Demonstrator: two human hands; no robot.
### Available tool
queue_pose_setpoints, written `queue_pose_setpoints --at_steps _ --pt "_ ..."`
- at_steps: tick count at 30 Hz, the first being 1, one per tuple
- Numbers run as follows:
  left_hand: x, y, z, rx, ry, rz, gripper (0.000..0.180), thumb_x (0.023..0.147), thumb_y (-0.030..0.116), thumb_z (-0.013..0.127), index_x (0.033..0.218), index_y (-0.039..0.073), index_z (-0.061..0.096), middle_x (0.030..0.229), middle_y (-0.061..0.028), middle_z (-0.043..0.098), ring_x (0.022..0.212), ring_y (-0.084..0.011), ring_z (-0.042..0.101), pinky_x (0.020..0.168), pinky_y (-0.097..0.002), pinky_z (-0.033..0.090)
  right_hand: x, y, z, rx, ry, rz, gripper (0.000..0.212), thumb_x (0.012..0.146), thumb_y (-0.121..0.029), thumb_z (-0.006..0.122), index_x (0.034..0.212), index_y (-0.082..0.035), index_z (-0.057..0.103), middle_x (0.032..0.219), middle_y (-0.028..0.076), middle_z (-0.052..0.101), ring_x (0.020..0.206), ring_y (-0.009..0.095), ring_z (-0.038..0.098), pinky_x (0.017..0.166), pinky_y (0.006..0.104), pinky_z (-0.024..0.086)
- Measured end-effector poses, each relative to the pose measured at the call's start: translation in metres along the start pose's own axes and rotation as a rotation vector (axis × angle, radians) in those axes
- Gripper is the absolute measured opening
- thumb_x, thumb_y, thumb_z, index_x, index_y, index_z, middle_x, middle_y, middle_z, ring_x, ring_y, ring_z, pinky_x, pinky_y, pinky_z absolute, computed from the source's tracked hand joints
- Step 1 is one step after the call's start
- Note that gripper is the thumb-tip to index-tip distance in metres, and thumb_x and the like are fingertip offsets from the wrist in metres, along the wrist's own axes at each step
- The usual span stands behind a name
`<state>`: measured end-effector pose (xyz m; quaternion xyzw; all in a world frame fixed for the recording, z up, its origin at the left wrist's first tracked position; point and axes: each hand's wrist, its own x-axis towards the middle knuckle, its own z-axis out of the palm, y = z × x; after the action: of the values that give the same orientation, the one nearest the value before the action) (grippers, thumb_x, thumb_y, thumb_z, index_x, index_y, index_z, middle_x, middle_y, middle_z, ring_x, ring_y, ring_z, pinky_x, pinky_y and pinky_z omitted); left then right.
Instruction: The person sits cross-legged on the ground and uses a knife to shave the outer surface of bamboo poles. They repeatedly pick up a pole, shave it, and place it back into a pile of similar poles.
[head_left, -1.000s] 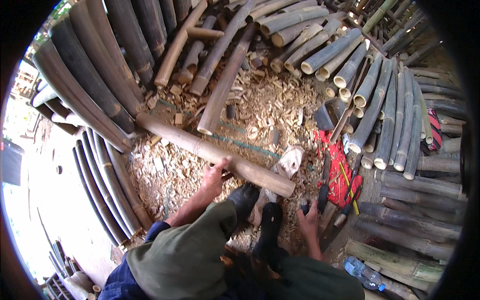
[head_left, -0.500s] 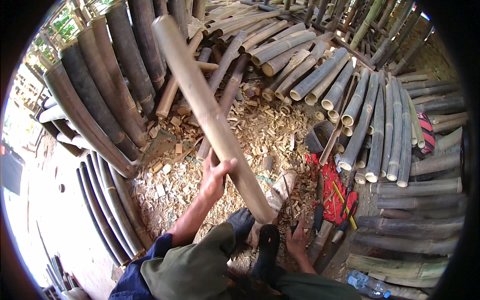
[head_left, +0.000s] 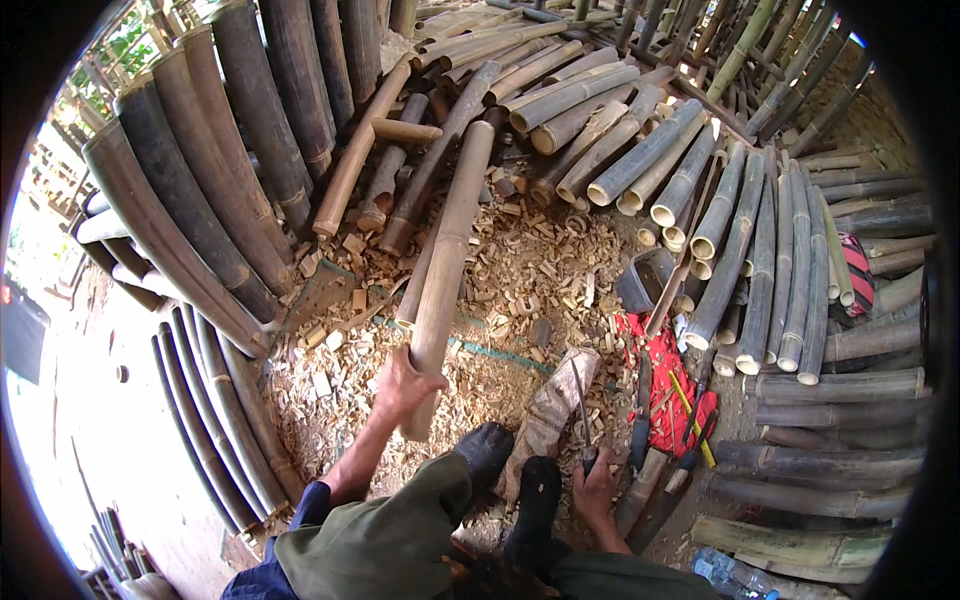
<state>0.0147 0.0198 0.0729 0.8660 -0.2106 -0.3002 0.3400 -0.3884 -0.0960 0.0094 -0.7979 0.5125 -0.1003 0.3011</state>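
Observation:
My left hand (head_left: pixel 403 388) is closed round a pale bamboo pole (head_left: pixel 452 240) close to its near end. The pole slants away over the shavings, its far end leaning to the right. Low on the right, my right hand (head_left: pixel 597 488) grips the dark handle of a knife (head_left: pixel 582 405), whose narrow blade points away from me. Under the blade, a pale wooden block (head_left: pixel 550 410) lies between my dark-covered feet. The inner sides of the fingers on the knife handle are partly hidden.
Wood chips (head_left: pixel 510 300) cover the ground ahead. Dark bamboo lengths (head_left: pixel 200 180) stand at left; cut poles (head_left: pixel 725 245) are piled right and behind. Beside my right hand lies a red cloth (head_left: pixel 672 400) with tools and a yellow measuring strip. A plastic bottle (head_left: pixel 730 573) lies lower right.
My left hand has swung the bamboo pole off the wooden block, leftward and lower; its far end moved from upper left to the right. The right hand with the knife has barely moved.

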Motion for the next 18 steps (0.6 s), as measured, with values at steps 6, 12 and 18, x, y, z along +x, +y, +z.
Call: queue_pose_setpoints --at_steps 6,12,18 --pt "0.042 -0.003 -0.007 -0.125 -0.155 0.019 0.078 0.067 0.028 0.094 0.123 -0.015 0.062 0.108 -0.0268 0.072 0.097 -0.0334 0.073 0.086 -0.0442 0.063 0.006 0.004 0.008 0.011 -0.003 0.005 0.049 0.096 -0.018 0.068 0.134 0.004 0.047 0.106 0.035 0.065 0.099 0.055 0.065 0.084 0.0588 0.052" --pt "0.080 0.054 0.025 0.162 0.259 0.245 0.072 0.072 0.021 0.093 0.130 -0.006 0.060 0.115 -0.0229 0.069 0.101 -0.0325 0.070 0.088 -0.0483 0.062 0.003 0.001 0.000 -0.016 -0.053 0.074 0.053 0.096 -0.019 0.069 0.138 0.004 0.046 0.107 0.034 0.065 0.100 0.054 0.066 0.085 0.0587 0.052" --pt "0.064 0.061 -0.008 -0.125 0.367 0.133 0.068 0.080 0.016 0.085 0.138 -0.003 0.054 0.115 -0.0183 0.065 0.101 -0.0278 0.067 0.081 -0.0467 0.061 -0.001 0.011 0.007 -0.014 -0.022 0.018 0.056 0.094 -0.019 0.069 0.139 0.004 0.045 0.111 0.034 0.064 0.101 0.054 0.066 0.086 0.0588 0.052"
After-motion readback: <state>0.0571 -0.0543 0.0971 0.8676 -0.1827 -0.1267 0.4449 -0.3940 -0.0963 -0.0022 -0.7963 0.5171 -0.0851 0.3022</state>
